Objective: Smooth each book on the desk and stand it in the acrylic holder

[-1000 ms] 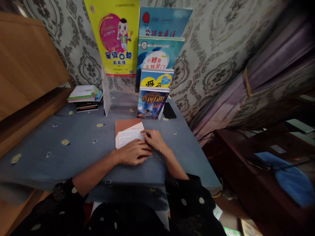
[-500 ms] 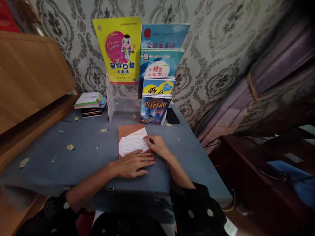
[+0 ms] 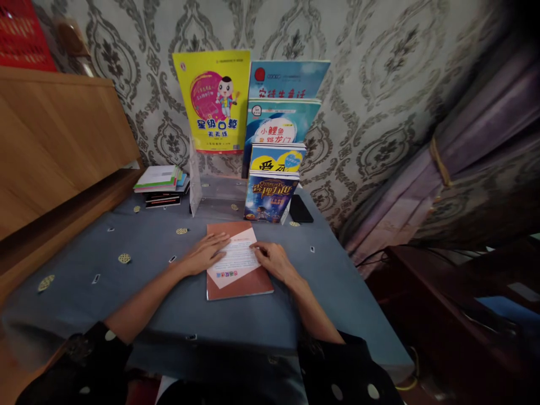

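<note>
A thin book (image 3: 242, 288) with a reddish-brown cover and a slanted white panel of print lies flat and closed on the table in front of me. My left hand (image 3: 206, 253) rests palm down across its left side, fingers stretched over the upper part of the panel. At the book's right edge, my right hand (image 3: 273, 261) touches the cover with its fingertips; the fingers are loosely bent and apart, with nothing seen gripped.
Behind the book, a clear acrylic stand (image 3: 219, 208) holds a yellow workbook (image 3: 217, 101) and several other books (image 3: 270, 197). A black phone (image 3: 301, 209) lies to its right. Stacked books (image 3: 158, 177) sit at the back left beside a wooden cabinet (image 3: 63, 124).
My left hand has slid from the book's lower part up and left to its upper left side, uncovering the lower cover. My right hand stays at the right edge. The view has shifted slightly.
</note>
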A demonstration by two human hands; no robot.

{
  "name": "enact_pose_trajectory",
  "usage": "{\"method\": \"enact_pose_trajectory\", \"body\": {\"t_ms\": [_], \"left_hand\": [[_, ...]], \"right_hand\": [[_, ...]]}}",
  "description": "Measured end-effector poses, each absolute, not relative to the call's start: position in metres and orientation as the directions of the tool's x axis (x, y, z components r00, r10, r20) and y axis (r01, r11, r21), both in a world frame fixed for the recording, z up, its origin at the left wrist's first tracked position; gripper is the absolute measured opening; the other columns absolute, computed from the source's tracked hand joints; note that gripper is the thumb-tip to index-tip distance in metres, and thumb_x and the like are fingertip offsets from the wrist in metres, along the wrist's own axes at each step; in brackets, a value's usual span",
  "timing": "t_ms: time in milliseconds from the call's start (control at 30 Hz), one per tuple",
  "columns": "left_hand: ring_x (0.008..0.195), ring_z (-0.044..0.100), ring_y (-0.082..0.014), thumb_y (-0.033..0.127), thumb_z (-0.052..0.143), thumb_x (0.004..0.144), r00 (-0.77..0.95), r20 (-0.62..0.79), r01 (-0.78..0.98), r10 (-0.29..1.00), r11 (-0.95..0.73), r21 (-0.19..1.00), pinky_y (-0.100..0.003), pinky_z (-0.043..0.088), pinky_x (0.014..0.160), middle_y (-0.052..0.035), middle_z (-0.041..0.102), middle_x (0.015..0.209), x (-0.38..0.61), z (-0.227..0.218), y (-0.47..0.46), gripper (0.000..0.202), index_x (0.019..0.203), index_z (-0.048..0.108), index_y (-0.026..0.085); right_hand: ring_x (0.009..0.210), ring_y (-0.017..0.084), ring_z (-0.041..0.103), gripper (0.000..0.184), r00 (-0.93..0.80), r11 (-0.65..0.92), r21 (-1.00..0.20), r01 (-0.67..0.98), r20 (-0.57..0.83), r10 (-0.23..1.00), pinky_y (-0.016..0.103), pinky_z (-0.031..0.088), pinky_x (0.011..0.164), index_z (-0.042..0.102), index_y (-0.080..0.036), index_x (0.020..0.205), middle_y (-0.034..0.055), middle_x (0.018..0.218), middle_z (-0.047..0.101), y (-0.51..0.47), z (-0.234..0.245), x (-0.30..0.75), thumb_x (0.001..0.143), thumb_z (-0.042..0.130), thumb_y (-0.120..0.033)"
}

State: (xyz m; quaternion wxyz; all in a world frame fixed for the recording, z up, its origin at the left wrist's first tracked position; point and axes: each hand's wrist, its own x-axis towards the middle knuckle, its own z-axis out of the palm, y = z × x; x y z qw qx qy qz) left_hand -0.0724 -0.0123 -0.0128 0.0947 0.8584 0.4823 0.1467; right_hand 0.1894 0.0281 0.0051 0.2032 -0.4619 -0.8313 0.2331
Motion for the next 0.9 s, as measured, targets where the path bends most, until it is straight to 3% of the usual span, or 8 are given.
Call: {"method": "enact_pose_trajectory", "body": {"t_ms": [133, 233, 433, 633, 900], "left_hand": [[0.144, 0.034, -0.0249, 0.043, 0.036, 0.101, 0.26, 0.215, 0.908, 0.941, -0.315, 0.278, -0.044, 0.028, 0.119, -0.0121, 0.041, 0.153, -0.086, -0.019, 0.0, 0.054, 0.147, 0.043, 0.015], [0.141, 0.041, -0.0257, 0.04, 0.038, 0.1, 0.187, 0.243, 0.932, 0.952, -0.25, 0.263, -0.042, 0.032, 0.117, -0.0149, 0.045, 0.15, -0.088, -0.022, 0.004, 0.053, 0.144, 0.046, 0.011], [0.137, 0.046, -0.024, 0.036, 0.04, 0.099, 0.203, 0.315, 0.933, 0.927, -0.281, 0.225, -0.041, 0.037, 0.114, -0.0125, 0.051, 0.146, -0.089, -0.029, 0.007, 0.047, 0.139, 0.051, 0.015], [0.134, 0.049, -0.024, 0.034, 0.042, 0.098, 0.208, 0.387, 0.927, 0.898, -0.307, 0.215, -0.042, 0.04, 0.112, -0.0118, 0.054, 0.143, -0.09, -0.036, 0.009, 0.044, 0.138, 0.052, 0.017], [0.134, 0.049, -0.0242, 0.03, 0.039, 0.099, 0.217, 0.37, 0.92, 0.903, -0.316, 0.231, -0.044, 0.041, 0.11, -0.0121, 0.054, 0.143, -0.09, -0.034, 0.009, 0.042, 0.137, 0.053, 0.017]], "right_hand": [[0.06, 0.016, 0.059, 0.038, -0.496, 0.476, -0.563, 0.676, 0.131, 0.858, 0.025, 0.037, 0.06, 0.074, -0.017, 0.106, 0.0034, 0.069, 0.07, 0.026, 0.008, 0.19, 0.09, 0.043, -0.03], [0.065, 0.017, 0.063, 0.036, -0.486, 0.475, -0.521, 0.709, 0.129, 0.865, 0.025, 0.039, 0.062, 0.073, -0.018, 0.108, 0.0041, 0.072, 0.072, 0.023, 0.01, 0.188, 0.091, 0.043, -0.029], [0.08, 0.02, 0.068, 0.03, -0.493, 0.506, -0.423, 0.752, 0.148, 0.857, 0.026, 0.044, 0.071, 0.071, -0.02, 0.111, 0.0067, 0.088, 0.075, 0.012, 0.016, 0.161, 0.094, 0.046, -0.024], [0.102, 0.023, 0.061, 0.022, -0.728, 0.767, -0.371, 0.524, 0.272, 0.629, 0.035, 0.046, 0.094, 0.07, -0.015, 0.106, 0.0109, 0.105, 0.069, 0.009, 0.014, 0.124, 0.09, 0.055, -0.018], [0.124, 0.027, 0.052, 0.042, -0.73, 0.818, -0.349, 0.457, 0.378, 0.57, 0.045, 0.043, 0.107, 0.057, -0.018, 0.131, 0.0127, 0.136, 0.058, -0.006, -0.008, 0.107, 0.089, 0.056, -0.02]]}}
